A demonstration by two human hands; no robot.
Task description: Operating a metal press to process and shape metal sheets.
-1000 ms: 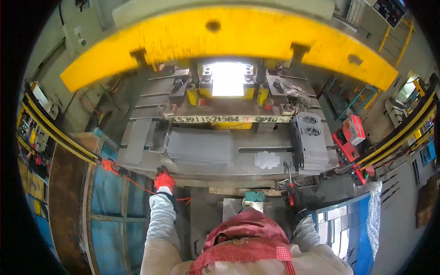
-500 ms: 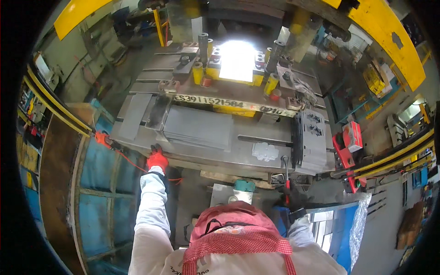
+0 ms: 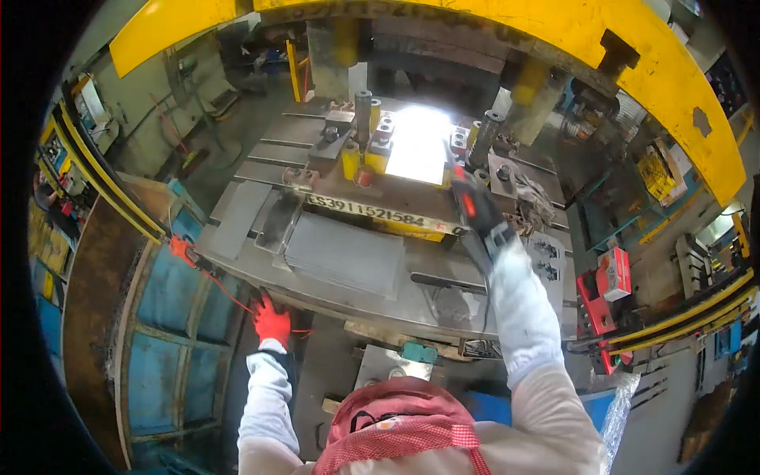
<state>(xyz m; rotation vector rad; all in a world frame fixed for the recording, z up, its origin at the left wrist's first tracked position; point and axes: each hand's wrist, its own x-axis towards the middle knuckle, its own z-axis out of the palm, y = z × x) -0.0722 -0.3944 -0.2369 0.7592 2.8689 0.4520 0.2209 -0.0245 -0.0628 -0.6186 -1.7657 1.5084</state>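
Note:
My left hand (image 3: 271,323), in a red glove, is at the front edge of the press bed (image 3: 317,286), beside a thin red cord (image 3: 229,294). Its fingers look spread, with nothing visible in them. My right hand (image 3: 497,236), smeared by motion, reaches over the bed toward the die (image 3: 372,212). It grips a dark handheld tool (image 3: 469,204) with a red part, whose exact kind I cannot make out. The tool's tip points at the brightly lit plate (image 3: 418,146) in the die. A dark hose or cord hangs below this hand.
Flat grey sheet blanks (image 3: 344,252) are stacked left of centre on the bed. Cut plates (image 3: 546,261) stand at the right, partly behind my right arm. Yellow guard rails flank both sides, and a yellow press frame (image 3: 665,87) arches overhead. A red-and-white box (image 3: 613,273) sits at far right.
My right arm has come up from low at the right and now extends over the bed with the dark tool. My left hand has dropped slightly toward me, off the bed edge.

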